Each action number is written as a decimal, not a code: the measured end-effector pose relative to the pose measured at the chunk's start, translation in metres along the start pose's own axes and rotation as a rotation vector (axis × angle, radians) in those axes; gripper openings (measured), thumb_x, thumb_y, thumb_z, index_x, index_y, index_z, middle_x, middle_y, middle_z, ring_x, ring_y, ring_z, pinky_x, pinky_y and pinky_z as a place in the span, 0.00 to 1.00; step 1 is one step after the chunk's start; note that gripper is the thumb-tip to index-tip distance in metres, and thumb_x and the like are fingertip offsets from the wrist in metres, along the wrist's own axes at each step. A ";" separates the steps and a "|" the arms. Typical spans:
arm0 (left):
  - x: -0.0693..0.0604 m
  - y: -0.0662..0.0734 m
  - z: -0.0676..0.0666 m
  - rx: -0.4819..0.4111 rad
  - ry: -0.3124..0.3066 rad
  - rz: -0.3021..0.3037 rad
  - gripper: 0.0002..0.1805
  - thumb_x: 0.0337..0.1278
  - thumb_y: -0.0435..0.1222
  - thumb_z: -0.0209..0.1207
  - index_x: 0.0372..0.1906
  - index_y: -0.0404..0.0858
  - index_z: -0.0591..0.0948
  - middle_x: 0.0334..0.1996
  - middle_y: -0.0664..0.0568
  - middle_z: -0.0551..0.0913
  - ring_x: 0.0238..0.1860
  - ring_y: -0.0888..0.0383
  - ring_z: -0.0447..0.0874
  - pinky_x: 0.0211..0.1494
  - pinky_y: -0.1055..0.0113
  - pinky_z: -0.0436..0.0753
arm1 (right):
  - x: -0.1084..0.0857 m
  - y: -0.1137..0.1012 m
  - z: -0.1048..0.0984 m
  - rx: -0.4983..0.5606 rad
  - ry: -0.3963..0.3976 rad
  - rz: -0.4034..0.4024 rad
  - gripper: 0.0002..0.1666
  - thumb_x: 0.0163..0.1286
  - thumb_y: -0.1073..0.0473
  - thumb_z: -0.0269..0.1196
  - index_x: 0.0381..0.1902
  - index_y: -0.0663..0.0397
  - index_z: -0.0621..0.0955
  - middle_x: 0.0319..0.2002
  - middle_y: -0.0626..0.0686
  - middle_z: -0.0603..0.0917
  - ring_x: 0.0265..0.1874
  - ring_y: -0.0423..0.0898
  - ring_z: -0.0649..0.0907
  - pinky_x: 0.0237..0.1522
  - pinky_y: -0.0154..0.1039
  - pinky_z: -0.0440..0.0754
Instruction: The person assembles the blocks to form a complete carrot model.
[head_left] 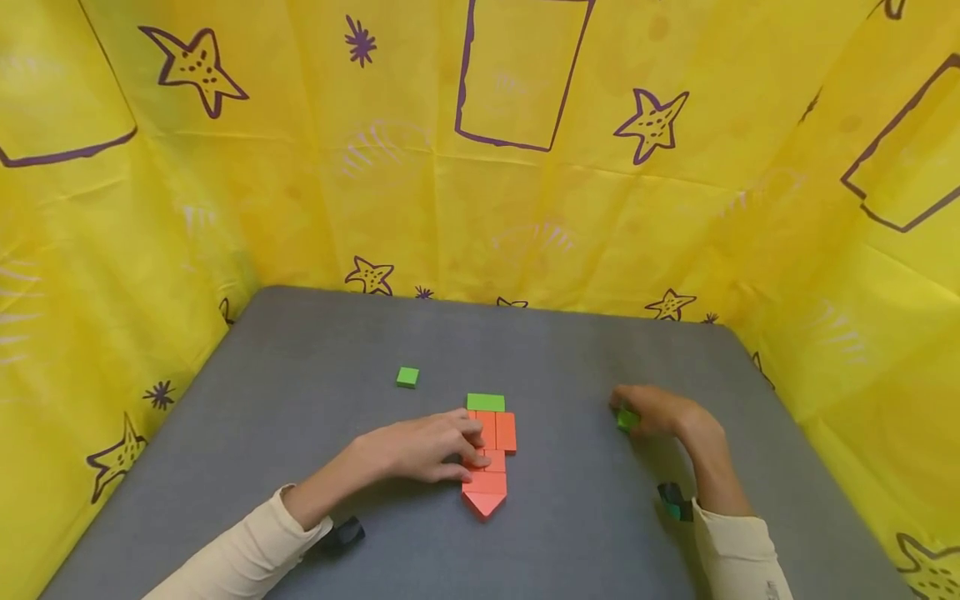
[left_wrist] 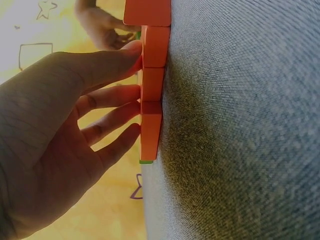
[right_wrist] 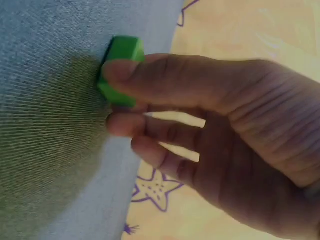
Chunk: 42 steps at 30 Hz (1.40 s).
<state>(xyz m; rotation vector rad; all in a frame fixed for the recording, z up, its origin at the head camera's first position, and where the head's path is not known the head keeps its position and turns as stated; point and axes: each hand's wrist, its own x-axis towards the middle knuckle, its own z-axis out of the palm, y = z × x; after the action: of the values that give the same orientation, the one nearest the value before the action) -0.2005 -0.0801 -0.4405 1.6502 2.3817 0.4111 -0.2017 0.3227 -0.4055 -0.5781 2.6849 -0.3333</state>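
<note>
Several orange blocks point(head_left: 506, 433) lie flat and touching in a column at the middle of the table. A pointed orange block point(head_left: 484, 504) forms the near end, and a green rectangular block point(head_left: 486, 402) the far end. My left hand point(head_left: 427, 446) reaches over the column from the left and covers part of it. In the left wrist view, its thumb and fingertips rest on the tops of the orange blocks point(left_wrist: 152, 84). Off to the right, my right hand point(head_left: 663, 412) pinches a green block point(right_wrist: 125, 50) between thumb and fingers, at or just above the table surface.
A small green block point(head_left: 407, 377) lies alone, behind and left of the column. The grey table point(head_left: 315, 350) is bounded at the back and sides by a yellow curtain point(head_left: 420, 208) with drawn stars. Dark wrist devices point(head_left: 675, 502) sit below both forearms.
</note>
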 end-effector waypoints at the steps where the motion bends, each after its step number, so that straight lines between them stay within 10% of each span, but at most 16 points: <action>1: 0.000 0.000 0.000 0.003 0.002 0.003 0.17 0.68 0.44 0.68 0.59 0.49 0.88 0.49 0.57 0.82 0.51 0.65 0.72 0.54 0.77 0.77 | 0.001 0.000 0.000 0.000 0.013 -0.008 0.22 0.58 0.71 0.74 0.49 0.61 0.80 0.43 0.54 0.84 0.40 0.49 0.80 0.45 0.47 0.82; 11: 0.000 -0.001 0.001 -0.008 0.008 0.012 0.17 0.68 0.44 0.68 0.59 0.49 0.88 0.50 0.57 0.82 0.52 0.64 0.73 0.54 0.76 0.78 | 0.022 -0.018 -0.009 -0.066 0.138 -0.210 0.18 0.59 0.74 0.73 0.46 0.60 0.84 0.42 0.53 0.83 0.40 0.48 0.82 0.44 0.45 0.83; 23: -0.001 0.002 -0.001 -0.004 0.008 -0.007 0.16 0.68 0.44 0.67 0.57 0.48 0.89 0.52 0.57 0.83 0.54 0.63 0.74 0.58 0.74 0.79 | 0.091 -0.072 -0.008 -0.198 0.085 -0.376 0.16 0.65 0.74 0.68 0.50 0.60 0.87 0.44 0.56 0.84 0.45 0.52 0.84 0.53 0.49 0.85; 42: 0.000 -0.001 -0.002 0.004 0.011 0.006 0.15 0.68 0.45 0.67 0.56 0.49 0.90 0.53 0.57 0.83 0.53 0.63 0.75 0.58 0.75 0.78 | 0.130 -0.095 0.008 -0.159 -0.007 -0.360 0.19 0.66 0.72 0.67 0.54 0.54 0.85 0.49 0.55 0.83 0.45 0.48 0.81 0.53 0.45 0.84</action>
<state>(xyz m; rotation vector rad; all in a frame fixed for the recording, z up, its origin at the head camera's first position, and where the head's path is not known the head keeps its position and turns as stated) -0.2024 -0.0803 -0.4393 1.6619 2.3870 0.4180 -0.2757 0.1802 -0.4242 -1.1121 2.6078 -0.2116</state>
